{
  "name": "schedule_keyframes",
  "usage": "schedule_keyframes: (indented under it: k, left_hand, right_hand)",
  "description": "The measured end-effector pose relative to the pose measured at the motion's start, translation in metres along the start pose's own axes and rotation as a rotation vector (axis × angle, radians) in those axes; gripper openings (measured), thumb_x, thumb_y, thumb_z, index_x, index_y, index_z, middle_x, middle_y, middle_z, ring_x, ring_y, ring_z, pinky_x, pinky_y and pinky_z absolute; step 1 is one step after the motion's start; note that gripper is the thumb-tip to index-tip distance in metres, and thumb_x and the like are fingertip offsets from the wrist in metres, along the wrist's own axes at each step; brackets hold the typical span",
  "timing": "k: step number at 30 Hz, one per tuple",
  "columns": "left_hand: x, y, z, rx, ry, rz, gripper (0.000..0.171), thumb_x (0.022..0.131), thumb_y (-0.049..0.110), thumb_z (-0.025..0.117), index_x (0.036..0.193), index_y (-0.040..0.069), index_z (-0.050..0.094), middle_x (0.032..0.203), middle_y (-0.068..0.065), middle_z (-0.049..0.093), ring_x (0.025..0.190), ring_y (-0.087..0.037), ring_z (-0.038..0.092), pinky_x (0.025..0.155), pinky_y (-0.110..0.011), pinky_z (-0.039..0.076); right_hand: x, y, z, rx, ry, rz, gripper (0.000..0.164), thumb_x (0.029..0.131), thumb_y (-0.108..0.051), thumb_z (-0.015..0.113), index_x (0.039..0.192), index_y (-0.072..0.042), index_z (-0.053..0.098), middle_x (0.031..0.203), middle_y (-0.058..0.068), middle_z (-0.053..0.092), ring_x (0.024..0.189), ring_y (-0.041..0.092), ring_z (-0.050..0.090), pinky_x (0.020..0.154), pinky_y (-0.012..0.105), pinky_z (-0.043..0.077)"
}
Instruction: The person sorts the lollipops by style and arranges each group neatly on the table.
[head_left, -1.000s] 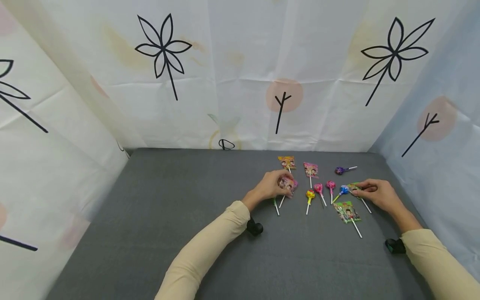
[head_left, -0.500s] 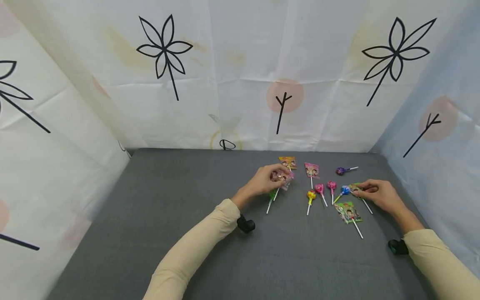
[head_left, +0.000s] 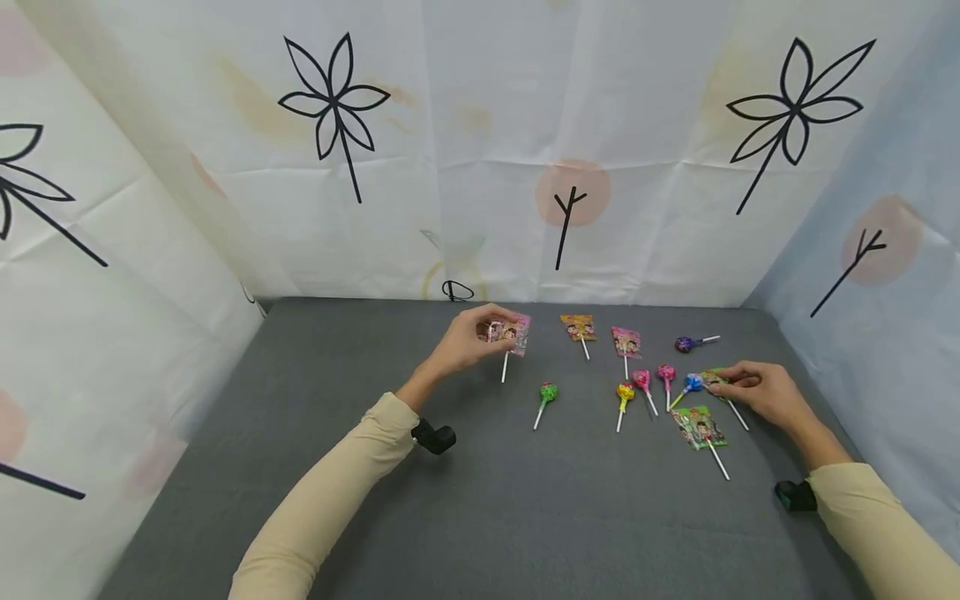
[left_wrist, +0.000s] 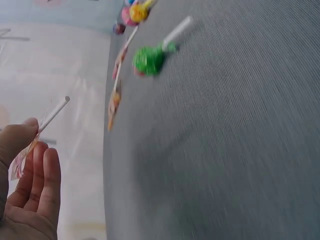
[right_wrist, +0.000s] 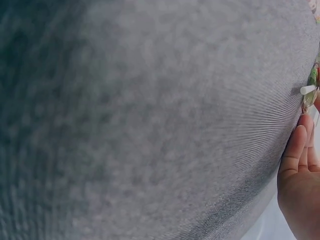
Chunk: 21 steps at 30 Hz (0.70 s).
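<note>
My left hand (head_left: 467, 340) pinches a lollipop in a flat pink wrapper (head_left: 519, 335) between thumb and fingers, its white stick pointing down. In the left wrist view that stick (left_wrist: 54, 114) sticks out past the thumb, raised over the cloth. At the right, my right hand (head_left: 768, 393) pinches a lollipop in a flat green wrapper (head_left: 711, 377) lying on the table; its stick shows below the fingers. A blue round lollipop (head_left: 693, 382) lies right beside those fingertips. Nearer the front is another green flat-wrapped lollipop (head_left: 701, 427). A green round lollipop (head_left: 549, 392) lies alone below the left hand.
On the grey cloth-covered table (head_left: 480, 517) also lie an orange flat-wrapped lollipop (head_left: 578, 326), a pink flat-wrapped one (head_left: 626, 341), a purple round one (head_left: 685, 344), a yellow one (head_left: 625, 392) and two pink round ones. A patterned white curtain (head_left: 480, 108) hangs behind the table.
My left hand has carried the pink flat-wrapped lollipop left and toward the back, away from the others. The green round lollipop beneath it has come into full view, shifted slightly left. My right hand stays put.
</note>
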<state>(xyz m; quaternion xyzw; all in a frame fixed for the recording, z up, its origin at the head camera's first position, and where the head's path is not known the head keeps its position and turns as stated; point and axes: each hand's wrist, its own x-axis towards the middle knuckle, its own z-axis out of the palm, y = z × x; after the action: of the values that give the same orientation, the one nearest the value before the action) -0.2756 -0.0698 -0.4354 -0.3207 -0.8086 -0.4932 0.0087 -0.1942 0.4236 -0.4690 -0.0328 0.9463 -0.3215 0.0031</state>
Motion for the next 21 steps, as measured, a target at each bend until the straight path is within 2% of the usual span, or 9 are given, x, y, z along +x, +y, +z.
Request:
schedule_keyframes:
  k: [3, 11, 16, 21]
  left_hand:
    - [-0.012, -0.008, -0.017, -0.003, 0.012, -0.012, 0.031, 0.092, 0.01, 0.078, 0.123, 0.009, 0.07, 0.115, -0.003, 0.068, 0.081, -0.021, 0.059, 0.068, -0.033, 0.044]
    - [-0.049, -0.034, -0.062, 0.01, 0.047, -0.095, 0.033, 0.091, 0.009, 0.079, 0.123, 0.005, 0.07, 0.108, -0.013, 0.067, 0.078, -0.026, 0.06, 0.065, -0.032, 0.047]
    - [-0.068, -0.046, -0.086, 0.054, 0.073, -0.124, 0.033, 0.091, 0.01, 0.08, 0.122, 0.007, 0.07, 0.11, -0.01, 0.068, 0.077, -0.024, 0.06, 0.065, -0.031, 0.047]
    - [-0.083, -0.056, -0.103, 0.1, 0.096, -0.157, 0.033, 0.09, 0.012, 0.08, 0.122, 0.009, 0.07, 0.111, -0.007, 0.068, 0.075, -0.022, 0.057, 0.064, -0.031, 0.046]
  right_hand:
    - [0.0, 0.0, -0.001, 0.007, -0.001, -0.003, 0.036, 0.094, -0.023, 0.078, 0.109, 0.009, 0.071, 0.1, 0.018, 0.067, 0.083, 0.021, 0.061, 0.062, 0.031, 0.049]
    - [-0.001, -0.001, 0.0, 0.016, -0.005, 0.007, 0.039, 0.095, -0.025, 0.076, 0.113, 0.009, 0.071, 0.104, 0.022, 0.067, 0.086, 0.021, 0.06, 0.063, 0.03, 0.049]
    - [-0.002, -0.002, 0.0, 0.024, 0.001, 0.003, 0.04, 0.095, -0.025, 0.075, 0.114, 0.01, 0.07, 0.106, 0.025, 0.066, 0.087, 0.023, 0.062, 0.063, 0.029, 0.05]
    - [-0.003, 0.0, 0.0, 0.021, -0.006, 0.012, 0.041, 0.096, -0.026, 0.075, 0.116, 0.01, 0.069, 0.109, 0.026, 0.066, 0.088, 0.024, 0.062, 0.063, 0.029, 0.049]
